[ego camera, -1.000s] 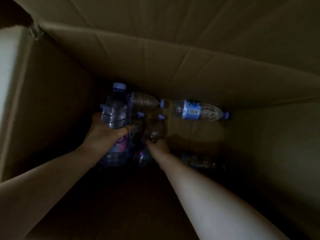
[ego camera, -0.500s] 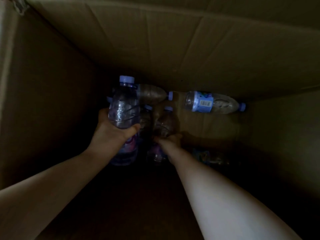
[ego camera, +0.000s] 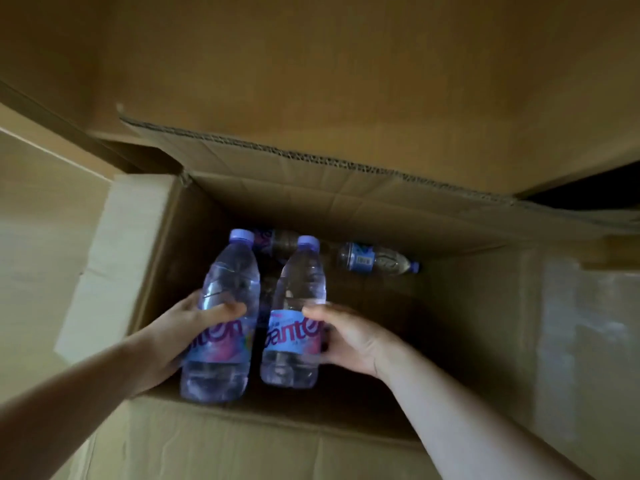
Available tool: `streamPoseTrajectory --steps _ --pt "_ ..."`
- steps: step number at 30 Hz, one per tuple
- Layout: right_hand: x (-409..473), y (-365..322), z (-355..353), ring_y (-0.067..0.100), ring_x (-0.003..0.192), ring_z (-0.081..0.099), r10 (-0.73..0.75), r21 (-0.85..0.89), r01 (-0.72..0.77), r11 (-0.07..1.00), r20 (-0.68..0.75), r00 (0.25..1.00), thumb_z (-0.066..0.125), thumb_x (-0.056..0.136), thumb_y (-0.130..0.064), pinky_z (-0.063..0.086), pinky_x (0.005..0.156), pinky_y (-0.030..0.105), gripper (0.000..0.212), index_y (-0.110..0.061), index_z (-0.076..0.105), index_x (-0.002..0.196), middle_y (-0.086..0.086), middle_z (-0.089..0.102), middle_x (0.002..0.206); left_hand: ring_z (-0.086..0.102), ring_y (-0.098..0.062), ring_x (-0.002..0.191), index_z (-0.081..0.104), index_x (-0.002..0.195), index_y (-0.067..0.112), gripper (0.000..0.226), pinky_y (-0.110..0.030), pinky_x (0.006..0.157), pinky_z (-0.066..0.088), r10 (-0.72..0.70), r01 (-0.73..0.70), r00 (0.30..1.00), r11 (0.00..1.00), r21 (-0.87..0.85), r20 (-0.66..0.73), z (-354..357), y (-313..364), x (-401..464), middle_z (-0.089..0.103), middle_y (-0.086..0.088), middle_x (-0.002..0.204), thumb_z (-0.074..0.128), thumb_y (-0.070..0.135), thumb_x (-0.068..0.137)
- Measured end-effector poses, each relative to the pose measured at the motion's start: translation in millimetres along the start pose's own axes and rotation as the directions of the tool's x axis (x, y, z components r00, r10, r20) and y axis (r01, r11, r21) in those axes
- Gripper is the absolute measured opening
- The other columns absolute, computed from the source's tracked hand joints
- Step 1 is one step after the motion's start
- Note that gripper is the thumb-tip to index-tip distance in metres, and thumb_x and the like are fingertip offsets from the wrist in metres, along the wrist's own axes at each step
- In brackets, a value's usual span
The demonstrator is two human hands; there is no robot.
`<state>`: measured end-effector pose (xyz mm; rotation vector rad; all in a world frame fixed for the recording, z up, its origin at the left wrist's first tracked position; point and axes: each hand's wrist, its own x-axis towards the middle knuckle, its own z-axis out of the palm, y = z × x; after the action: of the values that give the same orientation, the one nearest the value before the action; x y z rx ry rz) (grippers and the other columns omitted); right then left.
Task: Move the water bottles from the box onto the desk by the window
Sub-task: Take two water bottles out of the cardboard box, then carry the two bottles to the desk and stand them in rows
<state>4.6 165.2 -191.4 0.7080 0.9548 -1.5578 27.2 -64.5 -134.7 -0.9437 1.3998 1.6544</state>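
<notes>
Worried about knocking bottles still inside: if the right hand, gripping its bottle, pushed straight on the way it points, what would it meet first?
Probably the left-hand bottle, close beside the right hand and its bottle; depth is unclear.

Cardboard box (ego camera: pixel 166 258), open-topped, flaps folded outward.

Contents on the box floor: one clear water bottle (ego camera: pixel 375 260) lying on its side against the far wall, purple cap to the right; a second lying bottle (ego camera: pixel 277 242), dim and partly hidden, apparently just left of it.

Left hand (ego camera: pixel 180 336) and right hand (ego camera: pixel 349 336) each curled gripping, forearms extended forward.
</notes>
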Motion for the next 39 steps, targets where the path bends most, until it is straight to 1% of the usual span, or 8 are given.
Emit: streamPoseTrajectory --steps 5,8,11,16,21,26,31,39 --pt "-48.2 4.8 41.6 0.025 0.095 0.062 -0.071 0.029 0.067 0.997 0.153 0.986 0.084 0.054 -0.024 0.054 0.077 0.043 0.057 -0.015 0.067 0.108 0.013 0.065 0.101 0.068 -0.038 0.094 0.066 0.112 0.006 0.089 -0.04 0.072 0.059 -0.005 0.049 0.976 0.98 -0.194 0.219 0.1 17.7 -67.5 0.066 -0.027 0.112 0.095 0.038 0.034" --pt "-74.0 -1.1 71.6 0.031 0.102 0.056 -0.11 -0.019 0.116 0.993 0.2 0.974 0.084 0.066 -0.03 0.045 0.088 0.046 0.063 -0.01 0.057 0.119 0.019 0.057 0.109 0.069 -0.037 0.091 0.073 0.101 0.005 0.079 -0.039 0.071 0.059 0.064 -0.004 0.974 0.964 -0.264 0.217 -2.2 20.7 -98.6 0.066 -0.028 0.109 0.095 0.04 0.034" --pt "-97.6 -12.5 110.0 0.029 0.098 0.064 -0.168 -0.177 0.209 0.962 0.222 0.96 0.074 0.077 -0.033 0.052 0.083 0.041 0.031 -0.018 0.068 0.103 0.016 0.066 0.105 0.069 -0.036 0.089 0.07 0.102 0.004 0.079 -0.037 0.069 0.058 0.149 -0.097 0.975 0.954 -0.285 0.165 -0.7 28.1 -129.7 0.067 -0.028 0.108 0.095 0.038 0.035" --pt "-139.6 -17.7 181.8 0.032 0.108 0.066 -0.212 -0.468 0.233 0.852 0.098 0.972 0.08 0.069 -0.045 0.052 0.093 0.053 0.067 -0.013 0.061 0.125 0.016 0.069 0.118 0.069 -0.038 0.094 0.058 0.118 0.007 0.079 -0.04 0.076 0.058 0.236 -0.226 0.971 0.949 -0.219 0.024 -12.1 42.2 -205.2 0.069 -0.023 0.108 0.089 0.034 0.051" --pt "-190.6 -0.1 268.6 0.031 0.09 0.067 -0.2 -0.523 0.223 0.823 0.101 0.975 0.078 0.064 -0.031 0.054 0.086 0.043 0.053 -0.002 0.069 0.107 0.023 0.07 0.105 0.071 -0.03 0.084 0.062 0.106 0.011 0.088 -0.033 0.065 0.057 0.288 -0.343 0.928 0.908 -0.241 -0.236 -40.0 27.1 -305.7 0.073 -0.016 0.097 0.093 0.047 0.032" --pt "-222.8 28.0 369.8 0.028 0.09 0.07 -0.175 -0.728 0.23 0.646 0.152 0.973 0.08 0.05 -0.041 0.055 0.088 0.044 0.063 -0.009 0.067 0.103 0.013 0.073 0.099 0.067 -0.026 0.074 0.066 0.098 0.003 0.061 -0.036 0.07 0.053 0.229 -0.41 0.819 0.875 -0.258 -0.526 -79.7 -12.2 -407.9 0.071 -0.015 0.085 0.078 0.037 0.048" --pt "-233.9 67.4 479.0 0.024 0.105 0.064 -0.275 -0.96 0.188 0.207 0.128 0.953 0.081 0.061 -0.05 0.049 0.085 0.03 0.074 -0.014 0.048 0.118 0.002 0.065 0.111 0.068 -0.022 0.072 0.064 0.101 0.007 0.075 -0.033 0.068 0.055 0.001 -0.427 0.638 0.833 -0.352 -0.77 -140.1 -70.3 -472.4 0.072 -0.012 0.087 0.081 0.041 0.036" --pt "-211.5 143.2 644.2 0.025 0.092 0.062 -0.322 -0.957 0.287 0.034 0.261 0.91 0.079 0.075 -0.035 0.052 0.086 0.039 0.058 -0.01 0.038 0.106 0.004 0.059 0.102 0.069 -0.022 0.083 0.057 0.105 0.008 0.086 -0.037 0.076 0.057 -0.18 -0.51 0.469 0.744 -0.431 -0.865 -267.8 -139.4 -552.0 0.07 -0.01 0.095 0.08 0.043 0.031"
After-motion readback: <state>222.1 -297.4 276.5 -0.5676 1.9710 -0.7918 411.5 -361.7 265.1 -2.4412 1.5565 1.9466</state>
